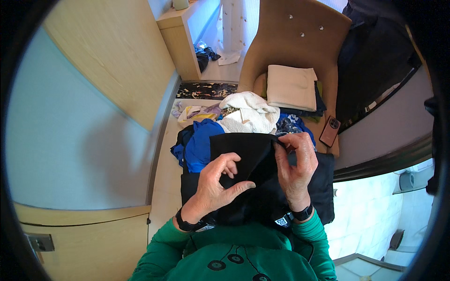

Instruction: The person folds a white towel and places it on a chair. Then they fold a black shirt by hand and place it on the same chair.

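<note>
A black cloth garment (pixel 239 151) lies over my lap, with one part raised before me. My right hand (pixel 297 159) pinches its upper edge between thumb and fingers. Just left of it, my left hand (pixel 221 179) is held over the black cloth with thumb and fingers apart, holding nothing that shows. Beyond the black cloth are a blue garment (pixel 202 142) and a white terry cloth (pixel 249 112). Another blue piece with white print (pixel 299 123) lies behind my right hand.
A brown upholstered chair (pixel 295 45) holds a folded cream cloth (pixel 291 87) on darker folded pieces, with a pink smartphone (pixel 329 131) at its right edge. A wooden cabinet (pixel 88 242) stands left. Dark clothing (pixel 376 63) hangs at the upper right.
</note>
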{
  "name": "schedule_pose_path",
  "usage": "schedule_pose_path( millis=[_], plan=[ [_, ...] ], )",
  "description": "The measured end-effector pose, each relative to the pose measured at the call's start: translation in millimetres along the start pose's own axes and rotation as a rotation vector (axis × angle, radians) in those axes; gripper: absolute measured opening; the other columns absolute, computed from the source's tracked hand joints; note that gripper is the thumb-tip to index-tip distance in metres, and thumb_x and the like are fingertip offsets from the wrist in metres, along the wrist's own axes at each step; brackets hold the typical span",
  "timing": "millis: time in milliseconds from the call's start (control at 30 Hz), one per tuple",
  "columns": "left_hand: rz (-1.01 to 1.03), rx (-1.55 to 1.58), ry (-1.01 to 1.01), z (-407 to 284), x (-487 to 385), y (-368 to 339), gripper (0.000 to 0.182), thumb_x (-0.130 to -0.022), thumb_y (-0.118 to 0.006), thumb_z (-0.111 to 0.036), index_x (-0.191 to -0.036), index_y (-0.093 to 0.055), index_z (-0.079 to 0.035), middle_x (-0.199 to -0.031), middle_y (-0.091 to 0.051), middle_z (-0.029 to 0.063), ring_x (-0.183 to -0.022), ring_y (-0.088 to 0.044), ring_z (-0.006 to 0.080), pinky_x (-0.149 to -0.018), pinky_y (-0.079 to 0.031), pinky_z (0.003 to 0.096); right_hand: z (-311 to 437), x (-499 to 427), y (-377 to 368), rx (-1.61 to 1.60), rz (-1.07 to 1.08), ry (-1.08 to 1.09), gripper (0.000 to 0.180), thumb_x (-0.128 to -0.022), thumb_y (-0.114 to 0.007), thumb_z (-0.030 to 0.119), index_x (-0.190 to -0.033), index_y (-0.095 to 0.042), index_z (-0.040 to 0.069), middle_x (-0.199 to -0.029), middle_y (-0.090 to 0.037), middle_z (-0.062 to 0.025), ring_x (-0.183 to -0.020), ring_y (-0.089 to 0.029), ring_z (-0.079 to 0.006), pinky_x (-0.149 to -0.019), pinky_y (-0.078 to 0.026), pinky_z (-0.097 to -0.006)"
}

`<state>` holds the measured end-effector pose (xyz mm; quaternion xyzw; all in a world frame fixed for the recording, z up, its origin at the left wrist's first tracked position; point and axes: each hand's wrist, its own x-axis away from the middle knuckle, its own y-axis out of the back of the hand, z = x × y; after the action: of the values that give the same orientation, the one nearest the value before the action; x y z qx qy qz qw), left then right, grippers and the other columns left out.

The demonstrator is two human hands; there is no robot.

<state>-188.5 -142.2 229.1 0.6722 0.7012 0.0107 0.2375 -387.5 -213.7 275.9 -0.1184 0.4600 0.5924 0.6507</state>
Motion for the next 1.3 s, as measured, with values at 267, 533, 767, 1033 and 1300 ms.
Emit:
schedule_pose_path(
  millis=[267,533,767,1033,1300],
  plan=[
    [-0.207,-0.469,-0.250,-6,-3,-19,0.035,-0.079,-0.083,-0.004,-0.111,-0.068,-0.002,-0.087,-0.072,0.0156,-0.069,-0.067,0.0343,-0.062,-0.051,0.0441,9,-5,-10,-0.002,0.001,-0.021,0.025,-0.082,-0.079,-0.012,-0.102,-0.069,0.000,-0.089,-0.064,-0.0107,-0.072,-0.064,-0.0211,-0.064,-0.052,-0.0313],
    [-0.421,-0.513,-0.060,32,-8,25,0.014,-0.093,-0.072,0.001,-0.105,-0.067,-0.003,-0.071,-0.065,0.0133,-0.058,-0.066,0.0259,-0.053,-0.049,0.0376,8,-11,-20,0.086,0.039,-0.053,0.024,-0.084,-0.078,-0.010,-0.104,-0.072,0.000,-0.091,-0.065,-0.0119,-0.078,-0.064,-0.0258,-0.070,-0.053,-0.0347],
    [-0.211,0.565,0.387,39,6,45,0.014,-0.105,-0.065,-0.007,-0.107,-0.051,-0.003,-0.072,-0.059,0.0014,-0.062,-0.070,0.0139,-0.053,-0.055,0.0276,14,-8,-42,0.007,0.164,-0.123,0.018,-0.087,-0.078,-0.009,-0.101,-0.071,-0.002,-0.091,-0.065,-0.0121,-0.076,-0.065,-0.0248,-0.068,-0.053,-0.0341],
    [-0.192,0.675,0.306,37,-1,40,0.006,-0.103,-0.054,-0.001,-0.106,-0.049,-0.003,-0.084,-0.054,0.0021,-0.064,-0.066,0.0135,-0.064,-0.056,0.0280,14,4,-49,-0.147,0.322,-0.204,0.016,-0.088,-0.079,-0.006,-0.100,-0.070,-0.003,-0.086,-0.063,-0.0120,-0.074,-0.067,-0.0244,-0.066,-0.054,-0.0338],
    [-0.340,-0.013,-0.036,40,-4,37,0.027,-0.091,-0.060,0.014,-0.110,-0.055,-0.004,-0.079,-0.054,0.0060,-0.063,-0.050,0.0146,-0.061,-0.044,0.0296,-8,6,-33,0.043,0.143,-0.182,0.016,-0.088,-0.077,-0.008,-0.100,-0.068,-0.002,-0.081,-0.058,-0.0111,-0.067,-0.057,-0.0221,-0.061,-0.048,-0.0334]
  ],
)
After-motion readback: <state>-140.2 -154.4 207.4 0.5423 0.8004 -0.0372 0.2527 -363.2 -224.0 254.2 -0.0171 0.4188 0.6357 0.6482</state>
